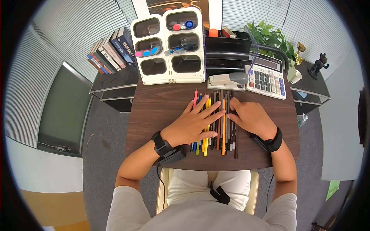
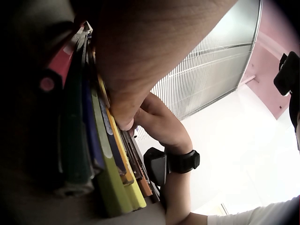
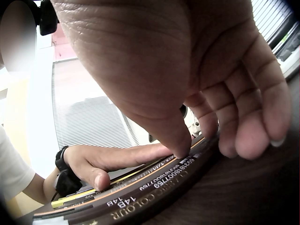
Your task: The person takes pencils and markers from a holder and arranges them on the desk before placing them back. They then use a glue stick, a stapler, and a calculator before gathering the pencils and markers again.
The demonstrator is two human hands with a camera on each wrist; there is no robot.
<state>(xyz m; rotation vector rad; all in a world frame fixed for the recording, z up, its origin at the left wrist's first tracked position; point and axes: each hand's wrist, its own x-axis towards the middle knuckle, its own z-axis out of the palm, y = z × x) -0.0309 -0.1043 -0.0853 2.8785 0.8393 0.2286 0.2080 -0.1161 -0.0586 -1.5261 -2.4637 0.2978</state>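
Note:
A row of colored pencils (image 1: 223, 144) lies side by side on the brown desk, pointing away from the body. My left hand (image 1: 189, 125) rests across the row, fingers spread over the yellow, orange and dark pencils. Under its wrist, the left wrist view shows a red pencil (image 2: 60, 65) and an olive-green pencil (image 2: 115, 190). On the right side of the row, my right hand (image 1: 252, 118) touches the pencils with its thumb, its other fingers loosely bent beside them. A dark pencil (image 3: 140, 204) with gold lettering lies near that thumb.
Behind the pencils stand a white organizer (image 1: 167, 73) with pens, a stapler (image 1: 227, 80), a black desk rack (image 1: 227, 57) and a calculator (image 1: 266, 80). Books (image 1: 111, 52) stand at the left; a plant (image 1: 271, 36) is at the back right.

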